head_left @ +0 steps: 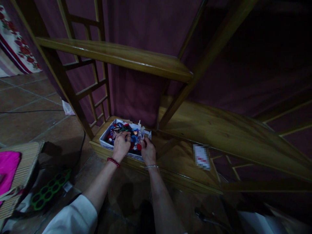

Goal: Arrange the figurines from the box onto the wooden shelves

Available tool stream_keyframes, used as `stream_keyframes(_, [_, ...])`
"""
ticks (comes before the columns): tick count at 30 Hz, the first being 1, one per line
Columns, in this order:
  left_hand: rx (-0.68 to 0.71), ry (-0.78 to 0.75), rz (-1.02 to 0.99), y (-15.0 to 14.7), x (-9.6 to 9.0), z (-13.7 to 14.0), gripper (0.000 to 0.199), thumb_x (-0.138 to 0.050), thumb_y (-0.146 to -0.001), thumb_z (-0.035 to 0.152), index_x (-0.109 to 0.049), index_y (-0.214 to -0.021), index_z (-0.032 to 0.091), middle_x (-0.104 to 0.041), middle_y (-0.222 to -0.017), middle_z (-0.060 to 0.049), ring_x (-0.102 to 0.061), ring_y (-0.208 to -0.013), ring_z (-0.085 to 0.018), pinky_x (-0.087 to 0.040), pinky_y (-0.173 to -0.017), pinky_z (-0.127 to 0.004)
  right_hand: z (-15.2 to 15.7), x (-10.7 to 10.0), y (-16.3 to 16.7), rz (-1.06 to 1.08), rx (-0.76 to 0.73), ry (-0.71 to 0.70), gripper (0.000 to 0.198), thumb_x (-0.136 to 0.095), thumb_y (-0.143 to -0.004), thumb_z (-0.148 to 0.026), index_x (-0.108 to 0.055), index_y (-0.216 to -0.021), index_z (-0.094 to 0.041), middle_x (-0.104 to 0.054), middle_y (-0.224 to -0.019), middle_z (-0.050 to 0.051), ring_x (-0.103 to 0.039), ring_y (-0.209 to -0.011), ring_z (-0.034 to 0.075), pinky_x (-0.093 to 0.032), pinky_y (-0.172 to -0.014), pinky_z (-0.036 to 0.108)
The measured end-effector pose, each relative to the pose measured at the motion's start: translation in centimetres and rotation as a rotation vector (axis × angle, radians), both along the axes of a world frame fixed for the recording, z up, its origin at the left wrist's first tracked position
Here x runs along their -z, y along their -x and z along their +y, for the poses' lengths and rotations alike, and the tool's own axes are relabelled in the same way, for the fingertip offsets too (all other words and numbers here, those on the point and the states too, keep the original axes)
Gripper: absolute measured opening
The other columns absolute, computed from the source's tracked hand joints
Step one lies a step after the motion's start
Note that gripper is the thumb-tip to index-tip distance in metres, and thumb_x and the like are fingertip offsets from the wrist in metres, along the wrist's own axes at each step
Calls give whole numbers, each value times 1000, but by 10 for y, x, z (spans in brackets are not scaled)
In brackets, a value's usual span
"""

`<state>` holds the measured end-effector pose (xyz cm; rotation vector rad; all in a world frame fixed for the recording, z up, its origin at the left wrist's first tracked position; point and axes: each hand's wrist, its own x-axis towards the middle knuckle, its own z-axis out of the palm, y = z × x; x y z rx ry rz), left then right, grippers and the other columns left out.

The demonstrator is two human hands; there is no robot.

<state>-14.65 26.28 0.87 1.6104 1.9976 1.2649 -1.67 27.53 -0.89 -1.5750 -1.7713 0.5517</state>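
Observation:
A white box [106, 144] full of small colourful items stands on the low wooden shelf. Red, blue, green and dark pieces lie jumbled in it, too small to name. Over the box's left half is my left hand [122, 143], its fingers curled down among the pieces; what they hold is hidden. My right hand [148, 151] is at the box's right end, thumb and fingers closed on a clear, glassy-looking piece [140, 136]. A red bead bracelet [113, 162] circles my left wrist, and a silvery bracelet [151, 166] my right.
A wooden rail [117, 55] crosses above the box, with lattice to its left. A pale blurred packet [201, 156] lies on the shelf at right. To the left are a slatted mat [31, 154] with pink cloth [9, 167] and a green holed rack [48, 191].

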Motion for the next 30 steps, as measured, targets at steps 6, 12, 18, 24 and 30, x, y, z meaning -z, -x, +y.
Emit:
stream_keyframes(6, [95,-58,-222,-17,-4,1,27,-44,-81,33,-60,-95,16,-63,-96,-6,-57,-89,-17,-44,-79,-28,2,8,0,84,-31,-11,24,-42,-81,-21,-60,-97,-18,-66,-89,5,-60,-77,15,-44,-71,23])
stream_keyframes(12, [125,-33,-221,-27,-1,2,29,-50,-78,31,-56,-101,14,-63,-95,-8,-58,-88,-18,-45,-78,-29,2,12,-1,104,-37,-17,25,-41,-81,-21,-60,-97,-15,-66,-90,8,-60,-77,17,-44,-71,25])
stream_keyframes(18, [87,9,-169,-26,2,1,27,-50,-77,27,-57,-100,13,-63,-94,-9,-58,-89,-19,-45,-79,-32,-1,2,1,84,-53,4,23,-40,-81,-20,-60,-91,-17,-65,-85,5,-58,-72,14,-43,-69,23])
stream_keyframes(24, [114,2,-170,-24,1,2,26,-50,-77,27,-58,-98,14,-63,-93,-9,-59,-87,-19,-45,-78,-31,0,2,3,87,-30,26,22,-40,-81,-20,-60,-92,-18,-65,-85,4,-58,-73,14,-42,-69,22])
stream_keyframes(30, [132,0,-192,-24,3,2,25,-51,-77,26,-57,-98,14,-63,-92,-8,-59,-85,-19,-46,-76,-30,1,3,3,75,-24,33,23,-42,-81,-19,-59,-95,-18,-65,-89,6,-59,-77,15,-42,-72,23])
